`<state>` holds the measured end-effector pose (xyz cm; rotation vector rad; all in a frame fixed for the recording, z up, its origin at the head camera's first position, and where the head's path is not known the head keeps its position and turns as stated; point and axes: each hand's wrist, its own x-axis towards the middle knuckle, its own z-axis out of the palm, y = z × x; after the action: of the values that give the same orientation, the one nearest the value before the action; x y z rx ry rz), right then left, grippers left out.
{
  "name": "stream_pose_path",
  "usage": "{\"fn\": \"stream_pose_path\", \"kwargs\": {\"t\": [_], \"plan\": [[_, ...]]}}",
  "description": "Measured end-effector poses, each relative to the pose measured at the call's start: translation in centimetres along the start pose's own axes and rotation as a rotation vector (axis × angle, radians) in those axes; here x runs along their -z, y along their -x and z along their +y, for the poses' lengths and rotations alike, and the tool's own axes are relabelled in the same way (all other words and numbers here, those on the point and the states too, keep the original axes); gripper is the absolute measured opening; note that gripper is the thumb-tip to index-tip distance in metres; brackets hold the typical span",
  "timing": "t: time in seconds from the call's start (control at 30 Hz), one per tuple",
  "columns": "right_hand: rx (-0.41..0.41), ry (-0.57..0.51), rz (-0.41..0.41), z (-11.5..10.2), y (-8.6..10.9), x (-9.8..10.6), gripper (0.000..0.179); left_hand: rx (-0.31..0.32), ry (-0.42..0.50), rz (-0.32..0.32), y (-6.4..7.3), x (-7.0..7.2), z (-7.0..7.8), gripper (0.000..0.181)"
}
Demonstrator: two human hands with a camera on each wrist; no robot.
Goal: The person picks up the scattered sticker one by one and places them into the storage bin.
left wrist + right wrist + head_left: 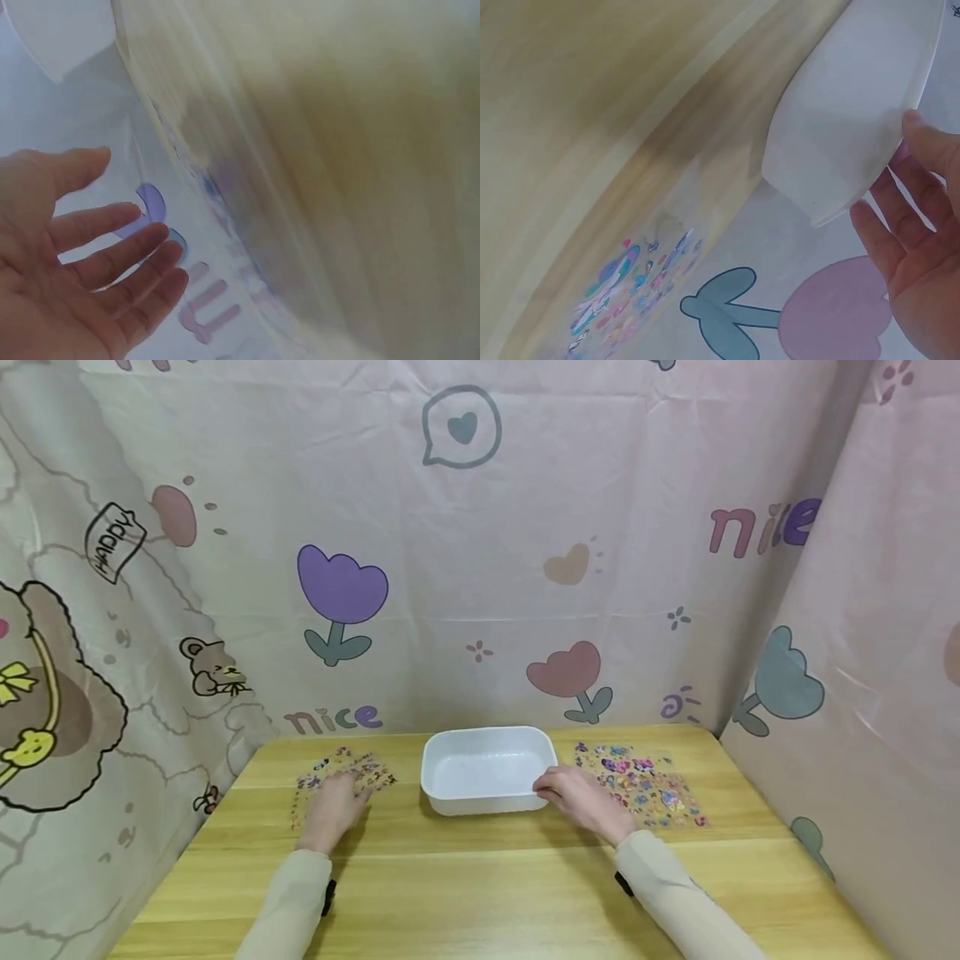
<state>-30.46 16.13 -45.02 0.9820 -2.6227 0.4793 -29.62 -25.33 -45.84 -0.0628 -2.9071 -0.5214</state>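
A white rectangular plastic basin (487, 806) stands near the table's far edge. My right hand (581, 797) is at its right front corner, thumb and fingers holding the rim; the right wrist view shows the hand (930, 217) at the edge of the basin (840, 112). My left hand (333, 810) is over a clear sheet of small colourful stickers (378, 775), partly hiding it. In the left wrist view that hand (97, 262) has its fingers spread and loosely extended, with nothing held.
Another clear sticker sheet (667, 802) lies right of the basin, beside my right hand. The wooden table (480, 885) runs back to a printed curtain (465, 552), which also hangs along both sides.
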Motion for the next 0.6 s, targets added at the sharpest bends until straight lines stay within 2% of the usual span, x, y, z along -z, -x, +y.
{"fn": "stream_pose_path", "kwargs": {"t": [0.17,0.27,0.47,0.6], "plan": [[0.007,0.028,0.003,-0.2,-0.1,0.1,0.011,0.083,0.020,0.026,0.0,0.4,-1.4,0.030],[0.013,0.032,0.013,-0.2,-0.1,0.1,0.010,0.145,0.035,0.018,0.1,0.5,-2.1,0.032],[0.019,0.052,0.020,-0.2,-0.2,-0.1,0.008,0.288,0.072,-0.053,0.5,0.9,-3.0,0.041],[0.020,0.062,0.031,-0.2,-0.2,-0.1,0.007,0.377,0.064,-0.128,0.7,1.2,-3.4,0.042]]}}
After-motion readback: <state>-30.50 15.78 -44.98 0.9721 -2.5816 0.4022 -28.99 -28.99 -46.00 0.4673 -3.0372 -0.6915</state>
